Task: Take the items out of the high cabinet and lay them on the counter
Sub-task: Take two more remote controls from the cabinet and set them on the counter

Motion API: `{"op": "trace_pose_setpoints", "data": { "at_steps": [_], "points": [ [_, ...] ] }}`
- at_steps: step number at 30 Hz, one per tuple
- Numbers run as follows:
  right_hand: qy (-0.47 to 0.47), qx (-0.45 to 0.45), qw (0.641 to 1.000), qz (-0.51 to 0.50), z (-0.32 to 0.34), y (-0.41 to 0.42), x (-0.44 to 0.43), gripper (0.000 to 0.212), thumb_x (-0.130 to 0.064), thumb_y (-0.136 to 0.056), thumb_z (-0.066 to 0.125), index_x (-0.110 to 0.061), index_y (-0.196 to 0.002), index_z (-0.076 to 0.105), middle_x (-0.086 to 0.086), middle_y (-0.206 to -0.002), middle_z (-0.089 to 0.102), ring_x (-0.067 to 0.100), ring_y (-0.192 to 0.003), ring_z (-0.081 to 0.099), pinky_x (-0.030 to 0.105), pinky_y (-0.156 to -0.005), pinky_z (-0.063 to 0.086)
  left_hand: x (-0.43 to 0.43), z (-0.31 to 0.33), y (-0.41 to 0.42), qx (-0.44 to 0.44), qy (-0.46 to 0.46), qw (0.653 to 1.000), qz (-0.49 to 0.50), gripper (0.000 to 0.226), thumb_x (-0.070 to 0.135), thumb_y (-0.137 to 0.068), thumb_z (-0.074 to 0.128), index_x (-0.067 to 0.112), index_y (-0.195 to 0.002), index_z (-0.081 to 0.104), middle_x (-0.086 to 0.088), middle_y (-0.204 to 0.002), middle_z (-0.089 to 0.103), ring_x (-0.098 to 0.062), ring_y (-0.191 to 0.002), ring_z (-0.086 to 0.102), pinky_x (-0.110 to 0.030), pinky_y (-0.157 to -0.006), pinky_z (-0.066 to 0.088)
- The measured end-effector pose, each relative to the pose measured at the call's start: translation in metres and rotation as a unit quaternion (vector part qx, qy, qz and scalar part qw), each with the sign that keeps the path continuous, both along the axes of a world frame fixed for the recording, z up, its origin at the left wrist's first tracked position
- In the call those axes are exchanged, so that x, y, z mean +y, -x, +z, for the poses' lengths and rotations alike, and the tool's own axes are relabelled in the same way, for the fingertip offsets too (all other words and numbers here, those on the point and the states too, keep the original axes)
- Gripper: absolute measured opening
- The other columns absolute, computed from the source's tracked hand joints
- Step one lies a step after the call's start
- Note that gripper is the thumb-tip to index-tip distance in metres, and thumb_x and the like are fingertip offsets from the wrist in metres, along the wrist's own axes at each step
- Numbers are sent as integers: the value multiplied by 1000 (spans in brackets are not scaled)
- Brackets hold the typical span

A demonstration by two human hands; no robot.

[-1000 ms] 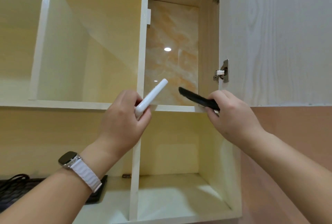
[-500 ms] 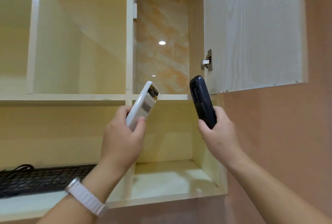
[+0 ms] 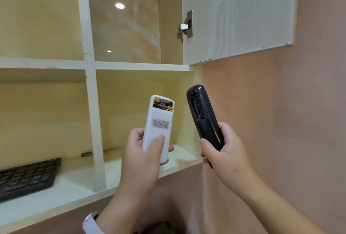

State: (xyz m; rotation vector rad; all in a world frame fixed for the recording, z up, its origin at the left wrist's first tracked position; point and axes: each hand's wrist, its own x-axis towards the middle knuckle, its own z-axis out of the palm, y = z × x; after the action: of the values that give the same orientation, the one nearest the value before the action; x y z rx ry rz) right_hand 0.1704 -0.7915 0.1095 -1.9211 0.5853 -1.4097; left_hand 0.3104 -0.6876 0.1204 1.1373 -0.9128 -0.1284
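Note:
My left hand (image 3: 144,160) grips a white remote (image 3: 159,121) by its lower end, back side facing me, with its battery bay uncovered and two batteries showing. My right hand (image 3: 224,151) holds a black remote (image 3: 203,117), also back side up, its battery bay open and bare. Both remotes are upright in front of the lower right cabinet compartment (image 3: 142,106), outside the cabinet. The upper right compartment (image 3: 125,27) behind the open door (image 3: 237,12) looks bare.
A black keyboard (image 3: 28,177) lies on the lower left shelf, with a small dark object (image 3: 87,153) behind it. The open cabinet door juts out at the upper right. A pink wall (image 3: 299,121) fills the right side.
Both hands have come down and out of the upper compartment with the remotes, turning them so their backs face me. The view has tilted lower.

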Motion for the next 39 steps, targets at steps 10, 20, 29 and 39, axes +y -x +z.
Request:
{"op": "trace_pose_setpoints", "data": {
  "at_steps": [10, 20, 29, 39],
  "points": [
    [-125, 21, 982, -139, -76, -4, 67, 21, -9, -89, 63, -28, -96, 57, 17, -86, 65, 33, -74, 66, 39, -59, 59, -1, -87, -20, 111, -39, 968, -221, 25, 7, -92, 58, 21, -111, 52, 4, -100, 72, -24, -77, 74, -27, -60, 56],
    [-210, 56, 915, -339, -127, 47, 157, 27, -10, -89, 65, -34, -97, 56, 15, -82, 66, 32, -72, 65, 47, -56, 56, 8, -164, 29, 142, -138, 896, -397, 36, 14, -90, 62, 20, -124, 50, 0, -109, 69, -20, -82, 73, -26, -60, 56],
    [-217, 20, 855, -470, -135, 139, 259, 25, -9, -90, 65, -31, -100, 57, 18, -85, 65, 33, -72, 65, 46, -57, 57, 65, -166, 135, 117, -166, 821, -533, 34, 10, -91, 61, 21, -121, 48, -1, -109, 69, -24, -79, 73, -26, -57, 54],
    [-230, -46, 778, -583, -146, 267, 456, 25, -12, -90, 64, -32, -102, 54, 17, -86, 64, 24, -66, 63, 32, -54, 55, 216, -161, 305, 55, -193, 728, -655, 35, 12, -92, 61, 24, -122, 46, 5, -109, 67, -29, -85, 71, -24, -57, 53]
  ]
}}
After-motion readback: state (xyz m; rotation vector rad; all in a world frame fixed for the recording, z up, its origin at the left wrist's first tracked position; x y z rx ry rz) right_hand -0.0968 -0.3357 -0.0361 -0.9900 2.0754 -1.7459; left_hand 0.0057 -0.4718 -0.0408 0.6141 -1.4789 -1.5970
